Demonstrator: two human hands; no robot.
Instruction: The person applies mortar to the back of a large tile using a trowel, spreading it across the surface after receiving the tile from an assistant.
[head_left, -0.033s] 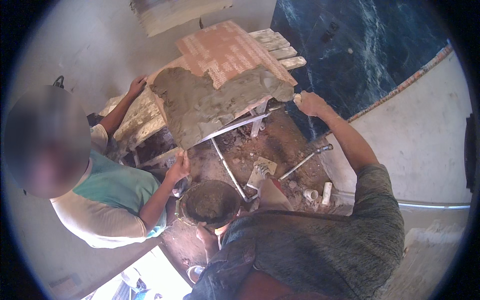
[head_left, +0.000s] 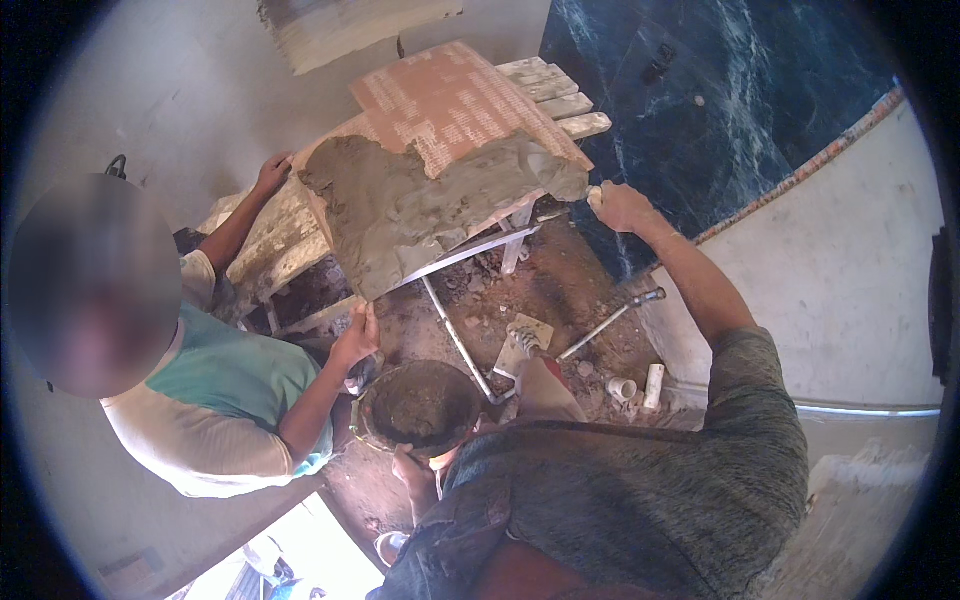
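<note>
My right hand (head_left: 625, 209) is closed around the pale handle of a trowel (head_left: 596, 197). Its mortar-coated blade (head_left: 567, 184) is at the right edge of a large reddish-brown tile (head_left: 450, 90), back side up. Wet grey mortar (head_left: 390, 205) covers the near part of the tile, while the far part is bare. Low in front of me, my left hand (head_left: 410, 466) grips the rim of a dark round mortar pan (head_left: 378, 425) with some mortar inside. The fingers beneath the rim are partly hidden.
A co-worker (head_left: 235, 370) at left has one hand (head_left: 357, 335) at the tile's near corner and the other (head_left: 273, 174) at its far left edge. Planks (head_left: 560, 105) support the tile. Dark blue marbled panels (head_left: 720, 110) cover the wall. Pipe pieces (head_left: 653, 387) and a hammer (head_left: 615, 322) lie below.
</note>
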